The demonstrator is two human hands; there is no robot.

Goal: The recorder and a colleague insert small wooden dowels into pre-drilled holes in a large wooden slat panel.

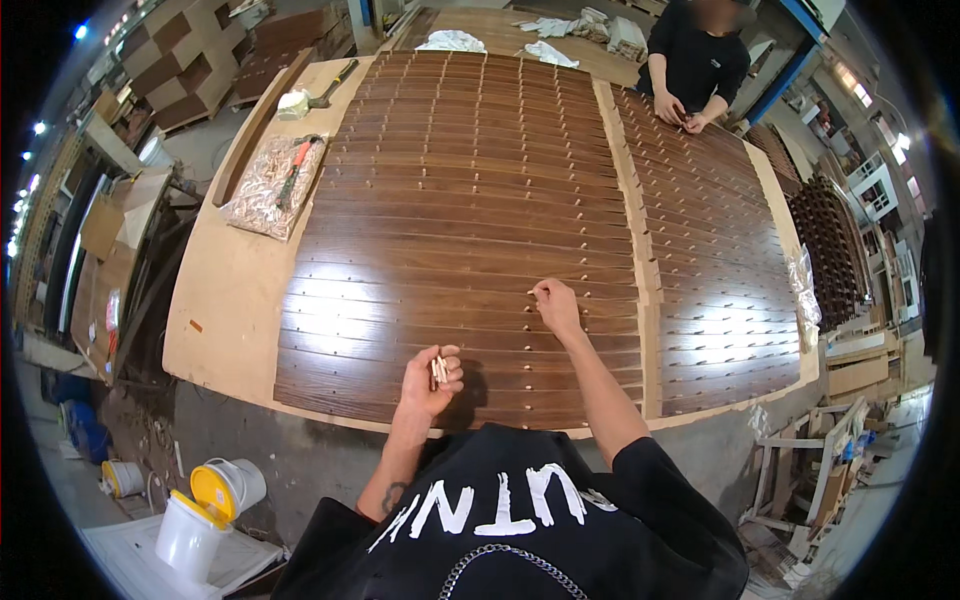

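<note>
The person wears a black short-sleeved T-shirt (520, 520) with large white block lettering and a thin silver chain (500, 565); a dark tattoo (392, 495) marks the left forearm.

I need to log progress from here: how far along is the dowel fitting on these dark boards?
Done: pegs already stand in many far rows of the dark wood boards. In hand: the right hand pinches a dowel at a board hole, and the left hand holds a bundle of wooden dowels. Left: I can't tell whether the nearest rows are filled.

Glossy dark wood-grain panels (450, 230) on a matt, pale wooden table (225, 300).
</note>
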